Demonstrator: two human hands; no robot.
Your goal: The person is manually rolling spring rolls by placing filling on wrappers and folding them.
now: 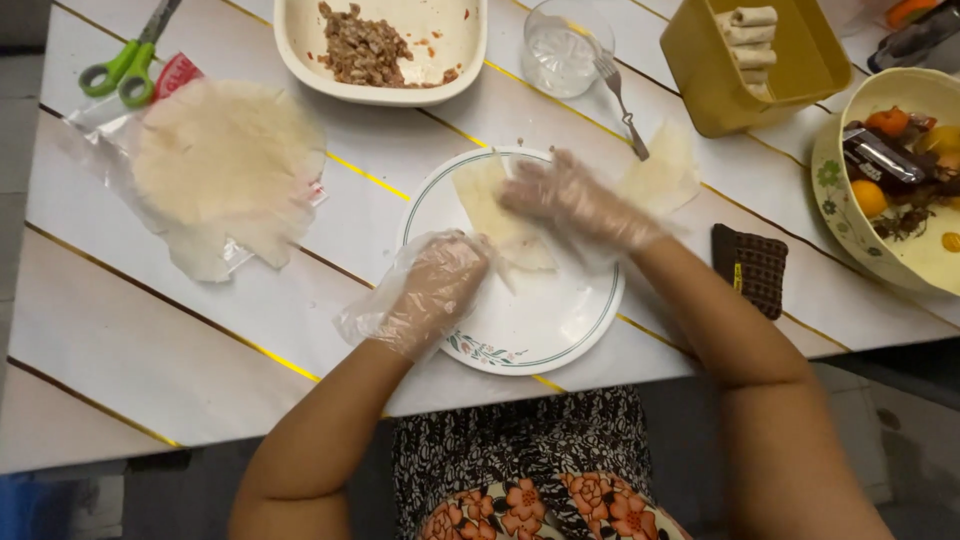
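We look down at a white table (pixel 200 330) with thin yellow lines on it. Our left hand (pixel 430 290) and our right hand (pixel 575 200) both wear loose clear plastic gloves. They are over a white plate (pixel 540 325) with a green ring and little flowers on its rim. On the plate lies a thin pale wrapper (pixel 490 215). Our right hand lies flat on it with the fingers spread wide, pressing down, and it covers part of the wrapper. Our left hand is curled at the wrapper's lower edge and touches it; the baggy glove hides the fingertips, so we cannot tell if it pinches the sheet. Another pale sheet (pixel 665 170) lies on the table just past the plate, to the right. To the left, well apart, a stack of round wrappers (pixel 225 150) sits on a clear plastic bag, with green scissors (pixel 130 60) at the far corner. Behind the plate are a cream dish (pixel 470 50) with brown chopped filling (pixel 365 45), a glass of water (pixel 560 50) and a fork (pixel 620 100). On the right are a yellow box (pixel 715 95) with finished rolls (pixel 750 35), a small dark brown pouch (pixel 755 265), and a big bowl (pixel 835 200) of scraps.
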